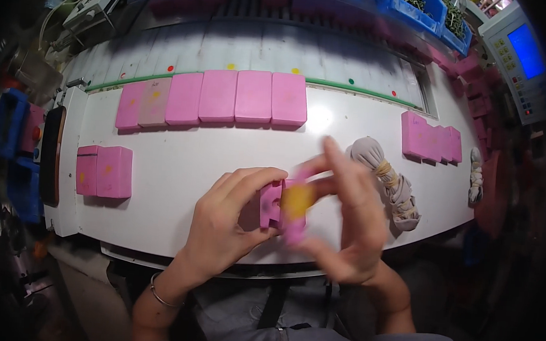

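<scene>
While held — pink block [271, 206] lengthwise forward

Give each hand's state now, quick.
Left hand: closed on a pink block.
Right hand: around a yellow-marked pink piece; too blurred to tell its grip.

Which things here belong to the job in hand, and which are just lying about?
Likely job:
pink piece in left hand
blurred pink-and-yellow piece in right hand
row of pink blocks

Apparently lying about:
larger cloth bundle
smaller cloth bundle, far right
</scene>
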Available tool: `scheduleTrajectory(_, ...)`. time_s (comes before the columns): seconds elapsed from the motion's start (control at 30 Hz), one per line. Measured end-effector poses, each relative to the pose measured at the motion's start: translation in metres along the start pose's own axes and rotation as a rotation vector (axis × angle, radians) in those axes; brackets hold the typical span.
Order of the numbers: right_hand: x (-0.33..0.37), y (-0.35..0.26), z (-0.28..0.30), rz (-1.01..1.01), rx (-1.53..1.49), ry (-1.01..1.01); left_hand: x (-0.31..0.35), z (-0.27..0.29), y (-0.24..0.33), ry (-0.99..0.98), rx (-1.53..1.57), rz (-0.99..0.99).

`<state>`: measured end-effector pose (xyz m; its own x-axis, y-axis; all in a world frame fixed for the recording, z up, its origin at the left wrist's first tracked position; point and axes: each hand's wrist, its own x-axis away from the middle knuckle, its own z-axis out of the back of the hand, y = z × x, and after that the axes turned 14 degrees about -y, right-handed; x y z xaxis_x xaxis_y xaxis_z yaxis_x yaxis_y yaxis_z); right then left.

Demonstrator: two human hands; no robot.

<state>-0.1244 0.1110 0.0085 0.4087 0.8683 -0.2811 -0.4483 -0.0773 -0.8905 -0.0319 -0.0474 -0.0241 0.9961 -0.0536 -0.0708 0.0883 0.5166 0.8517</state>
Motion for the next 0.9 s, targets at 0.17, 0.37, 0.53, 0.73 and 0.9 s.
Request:
scheduleTrajectory(0.17,-0.009,-0.001,-0.002,-0.117,-0.029,-0.251,0.008,0.0,-0.011,-0.011,0.773,0.169)
scheduleTrajectory(0.37,-0.005,0.0,-0.007,-0.184,0.261,-0.247,0.007,-0.002,-0.025,-0.029,0.845,0.027)
scheduleTrajectory(0.53,-0.004,0.006,-0.019,-0.113,0.495,-0.164,0.006,-0.005,-0.022,-0.038,0.708,-0.003)
scheduleTrajectory(0.73,-0.002,0.012,-0.031,-0.059,0.684,-0.05,0.005,-0.017,0.001,0.064,0.274,0.097)
scheduleTrajectory(0.9,-0.004,0.006,-0.049,-0.123,0.864,-0.023,-0.003,-0.05,-0.006,0.412,-0.085,0.029)
